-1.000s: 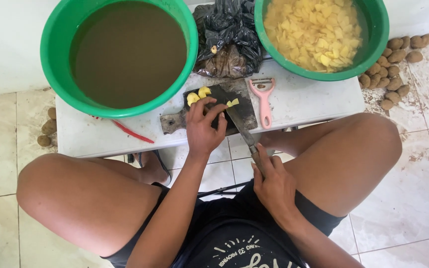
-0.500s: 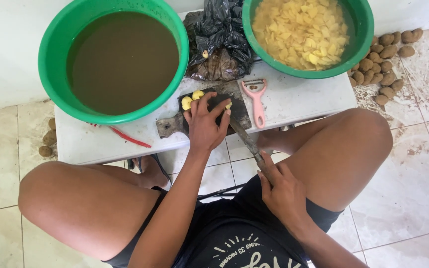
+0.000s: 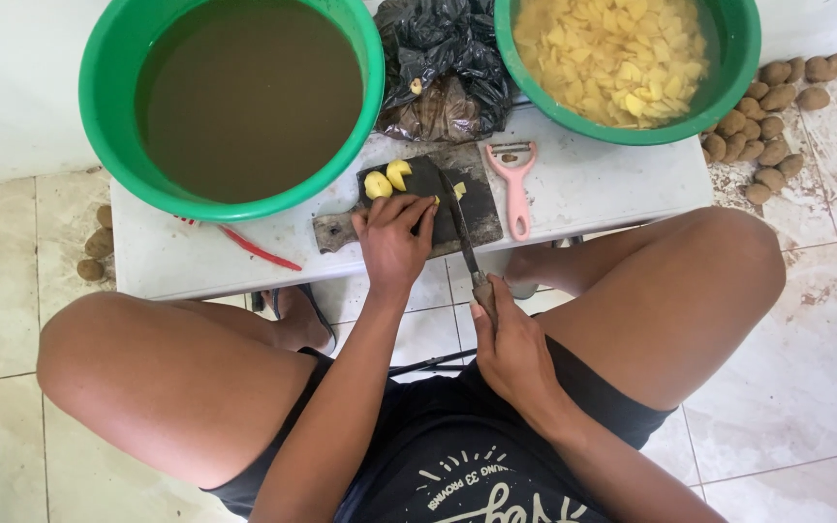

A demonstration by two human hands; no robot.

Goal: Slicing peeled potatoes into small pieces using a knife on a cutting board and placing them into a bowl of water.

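My left hand (image 3: 394, 237) presses a peeled potato against a dark cutting board (image 3: 477, 203) on a low white table (image 3: 593, 184); the potato is mostly hidden under the fingers. My right hand (image 3: 508, 344) grips the handle of a long knife (image 3: 459, 225), whose blade runs up over the board beside my left fingertips. Yellow cut potato pieces (image 3: 387, 178) lie at the board's far left corner.
A green basin of murky brown water (image 3: 244, 97) stands back left, a green basin of cut potato pieces (image 3: 627, 53) back right, a black plastic bag (image 3: 443, 63) between them. A pink peeler (image 3: 515, 189) and a red tool (image 3: 254, 249) lie on the table. Unpeeled potatoes (image 3: 762, 111) lie on the floor.
The view shifted, so everything sits further left and lower in frame. The knife blade has swung from a slant to nearly upright beside my left fingertips. My left hand stays on the potato.
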